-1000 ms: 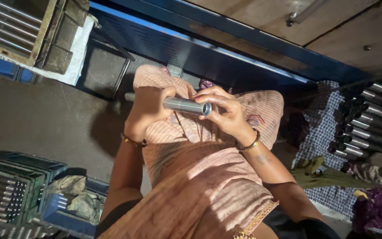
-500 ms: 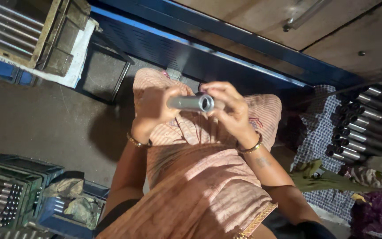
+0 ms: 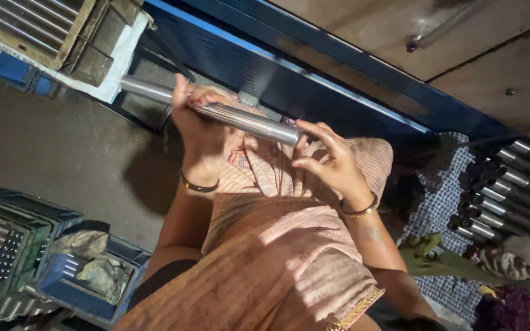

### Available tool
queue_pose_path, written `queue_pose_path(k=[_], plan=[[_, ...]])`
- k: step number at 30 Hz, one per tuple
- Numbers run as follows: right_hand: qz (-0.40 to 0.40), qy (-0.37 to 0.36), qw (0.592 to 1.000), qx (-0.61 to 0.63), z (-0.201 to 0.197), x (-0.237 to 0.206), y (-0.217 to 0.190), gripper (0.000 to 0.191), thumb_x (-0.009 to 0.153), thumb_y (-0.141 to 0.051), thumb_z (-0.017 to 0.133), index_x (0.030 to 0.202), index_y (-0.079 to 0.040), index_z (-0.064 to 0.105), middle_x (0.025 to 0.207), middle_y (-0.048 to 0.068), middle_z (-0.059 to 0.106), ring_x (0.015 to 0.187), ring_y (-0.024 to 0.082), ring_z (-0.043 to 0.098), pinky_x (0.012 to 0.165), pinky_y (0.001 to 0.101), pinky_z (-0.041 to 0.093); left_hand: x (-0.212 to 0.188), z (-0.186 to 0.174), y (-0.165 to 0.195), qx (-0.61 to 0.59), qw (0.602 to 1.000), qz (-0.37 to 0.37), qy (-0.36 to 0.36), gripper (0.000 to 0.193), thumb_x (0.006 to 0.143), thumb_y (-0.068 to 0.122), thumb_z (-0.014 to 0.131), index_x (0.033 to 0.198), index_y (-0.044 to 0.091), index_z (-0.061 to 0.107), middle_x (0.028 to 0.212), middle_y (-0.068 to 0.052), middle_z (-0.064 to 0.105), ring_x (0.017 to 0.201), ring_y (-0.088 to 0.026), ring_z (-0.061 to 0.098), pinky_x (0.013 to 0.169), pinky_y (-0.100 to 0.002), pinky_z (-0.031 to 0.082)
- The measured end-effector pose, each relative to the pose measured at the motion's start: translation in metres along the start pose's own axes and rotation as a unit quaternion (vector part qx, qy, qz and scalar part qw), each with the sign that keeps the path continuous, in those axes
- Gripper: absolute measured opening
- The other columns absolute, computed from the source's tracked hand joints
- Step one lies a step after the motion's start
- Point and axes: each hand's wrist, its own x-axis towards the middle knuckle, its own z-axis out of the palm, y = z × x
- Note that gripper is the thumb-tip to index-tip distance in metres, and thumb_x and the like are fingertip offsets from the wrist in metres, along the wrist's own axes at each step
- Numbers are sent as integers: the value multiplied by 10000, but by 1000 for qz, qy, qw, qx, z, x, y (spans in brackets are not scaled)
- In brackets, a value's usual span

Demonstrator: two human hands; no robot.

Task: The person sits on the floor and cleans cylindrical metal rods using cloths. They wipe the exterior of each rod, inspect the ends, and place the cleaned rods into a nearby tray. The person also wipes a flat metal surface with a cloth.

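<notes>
Left hand (image 3: 197, 119) fingers (image 3: 182, 92) hide the tube's (image 3: 246, 121) middle — crates cropped.

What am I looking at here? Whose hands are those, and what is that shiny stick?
The camera sits on a person's head and looks down, so the hands are their own. The left hand grips a long shiny metal tube around its middle. The right hand touches the tube's near end with its fingertips. Below is their striped pinkish clothing. On the dark floor stand blue plastic crates, and more metal tubes lie stacked at the right.
</notes>
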Motion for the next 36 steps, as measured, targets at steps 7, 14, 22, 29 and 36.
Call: queue_pose_path(k=[7,14,22,29,36], plan=[[-322,48,937,-128,26,14,-17,514,724,-263,922,1177,-92,749,1142,70,631,1087,246,557,965,386,462,-14,-27,-28,151,978,-60,130,325,930,306,622,668,154,504,598,47,511,536,-89,546,617,-349,571],[-382,9,912,-152,46,19,-44,454,771,-337,881,1121,-85,741,1141,59,680,1130,277,608,1034,436,445,23,-75,-32,30,967,-227,113,373,984,384,662,734,143,525,674,16,549,661,-120,608,646,-236,520],[-395,15,899,-190,53,17,-45,499,768,-410,852,1136,-89,745,1091,40,678,1073,258,602,1057,480,410,5,-85,-49,106,956,-247,116,410,996,472,649,806,112,598,744,-25,612,691,-127,611,685,-251,517],[-370,29,908,-194,51,17,-42,523,780,-434,822,1156,-82,730,1081,59,649,1060,276,584,1064,484,387,-7,-108,-65,177,959,-221,24,396,1001,475,569,959,81,559,926,-39,585,887,-146,596,867,-292,505],[-342,17,925,-167,47,17,-36,504,865,-402,791,1213,-50,695,1110,88,627,1079,289,577,1063,454,412,-31,-97,-93,188,944,-202,-179,289,974,383,502,1002,96,474,1001,-29,438,997,-112,489,941,-234,419]])
